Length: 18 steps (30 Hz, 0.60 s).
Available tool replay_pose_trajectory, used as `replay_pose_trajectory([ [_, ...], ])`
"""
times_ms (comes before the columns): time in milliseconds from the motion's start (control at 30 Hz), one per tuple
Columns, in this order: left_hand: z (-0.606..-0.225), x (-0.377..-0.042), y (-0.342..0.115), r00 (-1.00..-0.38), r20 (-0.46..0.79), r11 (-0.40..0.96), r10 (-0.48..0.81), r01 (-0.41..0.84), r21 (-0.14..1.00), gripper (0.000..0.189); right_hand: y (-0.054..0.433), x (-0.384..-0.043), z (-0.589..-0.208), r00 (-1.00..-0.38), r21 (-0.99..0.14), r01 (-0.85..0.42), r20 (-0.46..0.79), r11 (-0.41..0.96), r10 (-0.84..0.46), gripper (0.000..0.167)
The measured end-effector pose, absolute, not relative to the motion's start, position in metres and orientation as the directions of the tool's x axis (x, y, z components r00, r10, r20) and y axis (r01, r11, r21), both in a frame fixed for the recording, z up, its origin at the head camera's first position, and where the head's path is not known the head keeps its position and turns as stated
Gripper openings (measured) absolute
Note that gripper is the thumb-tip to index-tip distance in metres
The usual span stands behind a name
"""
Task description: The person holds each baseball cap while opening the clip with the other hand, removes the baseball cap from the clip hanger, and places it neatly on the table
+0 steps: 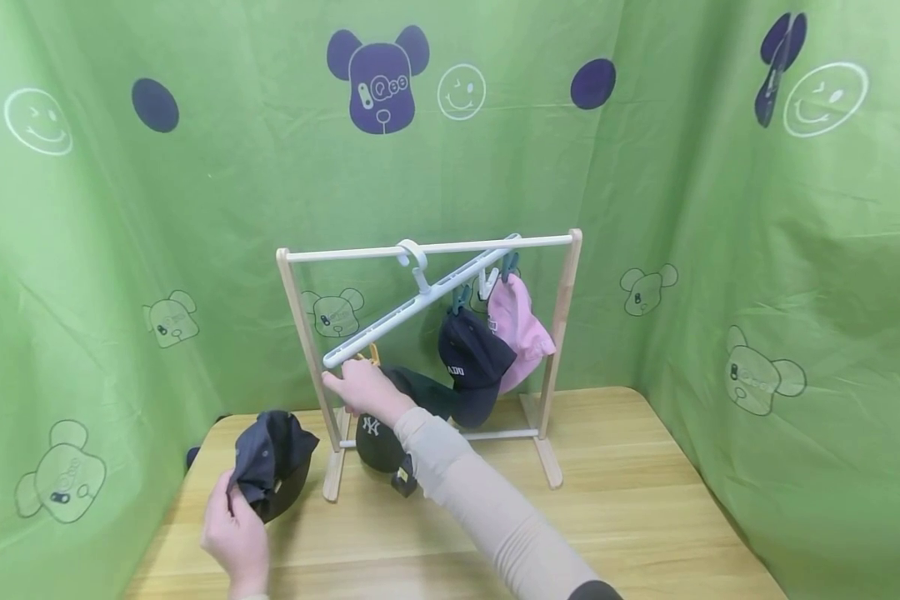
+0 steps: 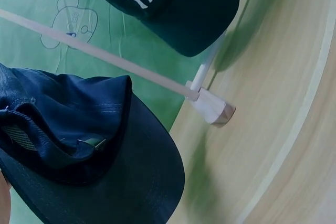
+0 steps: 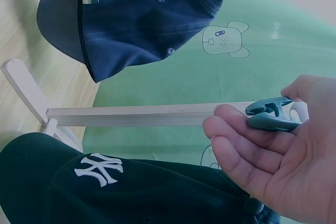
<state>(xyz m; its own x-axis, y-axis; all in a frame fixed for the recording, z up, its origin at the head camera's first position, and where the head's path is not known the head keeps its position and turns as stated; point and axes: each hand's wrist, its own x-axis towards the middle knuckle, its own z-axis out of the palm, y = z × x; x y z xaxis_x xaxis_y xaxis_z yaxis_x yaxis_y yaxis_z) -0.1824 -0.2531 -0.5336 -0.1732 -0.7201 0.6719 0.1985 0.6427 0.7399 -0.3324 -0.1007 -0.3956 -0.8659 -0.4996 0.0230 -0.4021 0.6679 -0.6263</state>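
My left hand (image 1: 236,533) grips a navy cap (image 1: 270,454) by its edge, left of the rack. In the left wrist view its brim and back strap buckle face the camera. At the low left end of a pale clip hanger (image 1: 390,321), my right hand (image 1: 367,390) pinches a teal clip (image 3: 273,115) between thumb and fingers. The clip's jaws hold no cloth. Close beside that hand hangs a dark green cap (image 3: 100,190) with a white NY logo. A second navy cap (image 1: 472,350) and a pink cap (image 1: 521,325) hang from clips farther right.
The hanger's hook sits over the top bar of a wooden rack (image 1: 562,308), and the hanger slopes down to the left. A yellow clip (image 1: 375,354) shows near my right hand, a white clip (image 1: 487,283) near the pink cap. The rack stands on a wooden table (image 1: 630,492) before green curtains.
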Motion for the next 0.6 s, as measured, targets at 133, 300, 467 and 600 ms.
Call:
replay_pose_trajectory([
  [133, -0.536, -0.182, -0.258, -0.151, 0.672, 0.648, -0.725, 0.183, 0.740, 0.017, -0.100, -0.332, -0.397, -0.863, -0.631, -0.404, 0.022, 0.663, -0.505, 0.047],
  [300, -0.532, -0.182, -0.260, -0.115, 0.674, 0.652, -0.730, 0.176, 0.737, 0.018, -0.099, -0.332, -0.397, -0.862, -0.635, -0.401, 0.019, 0.660, -0.506, 0.044],
  [467, -0.516, -0.177, -0.255, -0.093, 0.674, 0.652, -0.732, 0.188, 0.734, 0.017, -0.099, -0.333, -0.396, -0.866, -0.625, -0.401, 0.019, 0.670, -0.500, 0.047],
  [600, -0.510, -0.174, -0.254, -0.087, 0.671, 0.651, -0.736, 0.181, 0.738, 0.017, -0.099, -0.335, -0.397, -0.867, -0.621, -0.398, 0.014, 0.675, -0.498, 0.048],
])
